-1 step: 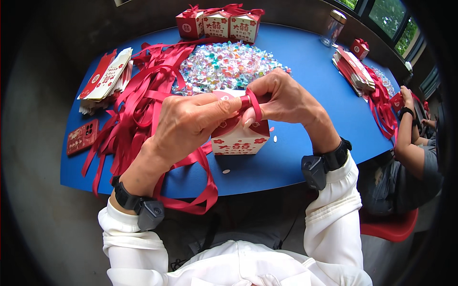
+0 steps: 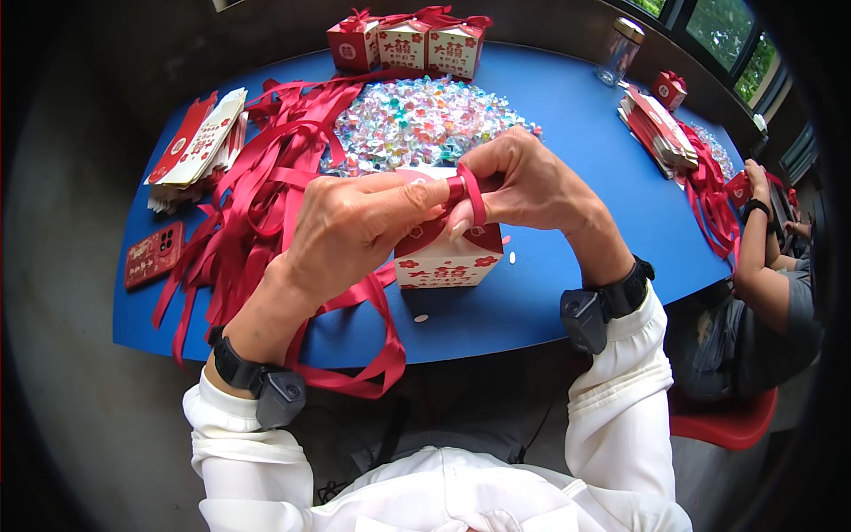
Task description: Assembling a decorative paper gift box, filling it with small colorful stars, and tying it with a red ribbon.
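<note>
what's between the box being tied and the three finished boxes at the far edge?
Head view: a heap of wrapped candies lies on the blue table between the small box and the row of three ribboned boxes.

1. Small red-and-white box at the table's near middle.
2. Three finished boxes, red and white with bows, at the far edge.
3. Flat box blanks stacked left; another stack right.
</note>
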The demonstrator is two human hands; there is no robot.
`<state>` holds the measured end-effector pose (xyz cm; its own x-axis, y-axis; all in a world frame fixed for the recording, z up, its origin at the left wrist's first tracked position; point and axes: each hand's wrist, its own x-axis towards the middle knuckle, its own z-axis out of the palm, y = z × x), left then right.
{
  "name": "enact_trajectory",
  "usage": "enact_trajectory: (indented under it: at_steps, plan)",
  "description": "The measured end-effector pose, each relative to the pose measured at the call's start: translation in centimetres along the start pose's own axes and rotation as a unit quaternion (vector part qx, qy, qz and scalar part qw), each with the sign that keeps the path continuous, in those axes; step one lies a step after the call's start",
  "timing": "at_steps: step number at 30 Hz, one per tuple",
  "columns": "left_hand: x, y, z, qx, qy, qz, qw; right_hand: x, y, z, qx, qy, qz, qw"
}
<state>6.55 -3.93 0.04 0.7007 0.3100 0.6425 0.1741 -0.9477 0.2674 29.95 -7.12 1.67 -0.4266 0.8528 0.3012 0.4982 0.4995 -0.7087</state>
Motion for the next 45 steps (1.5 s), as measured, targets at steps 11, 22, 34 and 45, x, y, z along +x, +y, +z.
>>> enact_trajectory:
  at_steps: [11,22,34,45]
  plan:
    - [0.1,-1.8,0.9,-0.161,0.002,0.053,0.986,-0.1,-0.7,0.5,-0.079,-0.005,-0.019,0.997]
    - [-0.3,-1.8,1.5,-0.263,0.027,-0.018,0.964,-0.1,-0.5,0.4,-0.027,-0.02,0.044,0.998]
    - [0.1,-0.4,0.9,-0.125,0.007,-0.034,0.992,-0.1,-1.6,1.5,-0.111,0.007,0.023,0.994]
    - [0.1,0.1,1.4,-0.095,0.027,-0.07,0.993,-0.4,-1.2,1.2,-0.108,0.015,-0.01,0.994]
